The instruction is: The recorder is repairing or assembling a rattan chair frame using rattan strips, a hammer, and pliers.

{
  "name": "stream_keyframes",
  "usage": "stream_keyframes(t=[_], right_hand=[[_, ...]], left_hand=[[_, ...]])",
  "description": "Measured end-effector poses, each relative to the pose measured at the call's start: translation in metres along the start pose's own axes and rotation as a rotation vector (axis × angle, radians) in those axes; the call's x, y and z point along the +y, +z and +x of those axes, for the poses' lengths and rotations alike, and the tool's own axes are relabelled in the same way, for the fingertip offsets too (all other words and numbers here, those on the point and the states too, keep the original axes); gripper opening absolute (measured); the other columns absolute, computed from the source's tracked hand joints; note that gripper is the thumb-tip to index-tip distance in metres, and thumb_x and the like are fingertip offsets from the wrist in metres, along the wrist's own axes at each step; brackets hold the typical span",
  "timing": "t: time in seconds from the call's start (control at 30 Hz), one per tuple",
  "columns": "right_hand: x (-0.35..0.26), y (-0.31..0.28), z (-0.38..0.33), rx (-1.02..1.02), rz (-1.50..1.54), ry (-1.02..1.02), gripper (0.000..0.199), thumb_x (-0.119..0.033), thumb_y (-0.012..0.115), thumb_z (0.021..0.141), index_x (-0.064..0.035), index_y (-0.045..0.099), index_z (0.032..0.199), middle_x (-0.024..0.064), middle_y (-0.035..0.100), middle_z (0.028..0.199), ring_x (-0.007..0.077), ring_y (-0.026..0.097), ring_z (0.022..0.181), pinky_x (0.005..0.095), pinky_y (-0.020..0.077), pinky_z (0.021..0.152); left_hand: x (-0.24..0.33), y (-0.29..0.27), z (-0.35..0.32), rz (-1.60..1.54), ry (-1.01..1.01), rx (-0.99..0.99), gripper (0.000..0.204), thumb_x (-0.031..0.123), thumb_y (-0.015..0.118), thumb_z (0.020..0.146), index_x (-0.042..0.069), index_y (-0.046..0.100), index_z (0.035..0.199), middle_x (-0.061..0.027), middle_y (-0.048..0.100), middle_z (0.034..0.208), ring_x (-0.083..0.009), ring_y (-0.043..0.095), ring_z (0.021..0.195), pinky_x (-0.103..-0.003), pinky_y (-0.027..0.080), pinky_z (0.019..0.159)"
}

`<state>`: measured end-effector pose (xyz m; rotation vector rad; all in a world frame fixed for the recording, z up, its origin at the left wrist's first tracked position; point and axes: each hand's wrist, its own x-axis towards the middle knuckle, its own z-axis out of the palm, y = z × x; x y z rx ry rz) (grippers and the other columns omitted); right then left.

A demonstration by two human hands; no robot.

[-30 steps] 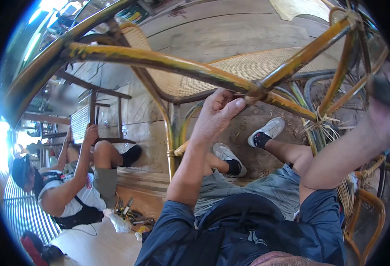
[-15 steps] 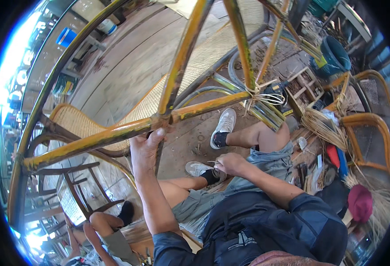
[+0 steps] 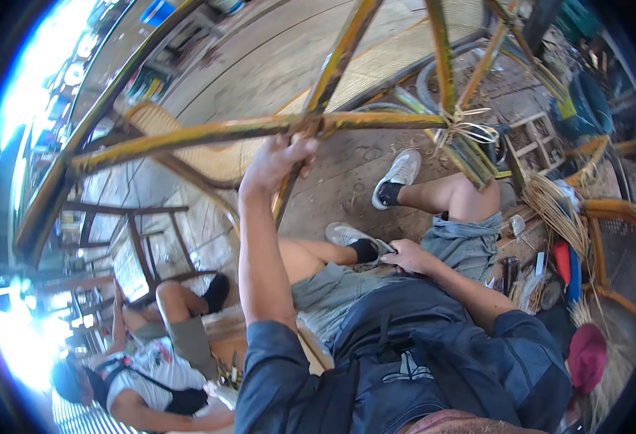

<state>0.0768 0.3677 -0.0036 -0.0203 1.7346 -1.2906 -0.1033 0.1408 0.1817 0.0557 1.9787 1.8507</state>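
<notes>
A large yellow-brown frame of rattan poles [image 3: 209, 135] stands over my legs, several poles meeting at a bound joint. My left hand [image 3: 278, 165] is closed at that joint, thumb and fingers gripping it from below. To its right, a loose bundle of pale cane strips [image 3: 470, 132] is tied round another joint. My right hand [image 3: 410, 257] is low over my lap, fingers curled together in a pinch. What they hold, if anything, is too small to make out.
Woven cane seating [image 3: 383, 65] lies behind the frame. At right are a wooden divided box [image 3: 535, 141], a dark green bucket [image 3: 582, 108], a coil of cane [image 3: 556, 210] and a rattan chair [image 3: 614, 210]. Another person [image 3: 155, 376] sits at lower left near a dark wooden chair [image 3: 141, 246].
The view has shifted, so the frame sits higher and further right, and more of the other person shows. My left hand stays at the joint; my right hand is nearer my lap.
</notes>
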Motion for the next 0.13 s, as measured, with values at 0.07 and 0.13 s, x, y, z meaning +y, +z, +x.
stream_keyframes(t=[0.07,0.13], right_hand=[[0.001,0.004,-0.008,-0.01,0.042,-0.005,0.036,-0.028,0.065,0.077,0.0003,0.06,0.097,0.0104,0.064,0.074,0.0225,0.061,0.067,0.0391,0.0474,0.065],[0.006,0.012,-0.01,0.011,-0.246,-0.155,0.045,-0.031,0.066,0.076,-0.006,0.057,0.112,0.0148,0.065,0.097,0.0214,0.063,0.087,0.0308,0.0456,0.081]], left_hand=[[0.002,-0.001,-0.002,0.049,0.024,-0.05,0.036,0.032,0.068,0.077,0.001,0.055,0.089,-0.0043,0.055,0.066,-0.0122,0.05,0.053,-0.025,0.041,0.047],[-0.008,-0.006,-0.008,0.267,0.018,0.024,0.038,0.03,0.068,0.077,-0.001,0.055,0.094,-0.0043,0.056,0.068,-0.0138,0.052,0.055,-0.026,0.042,0.048]])
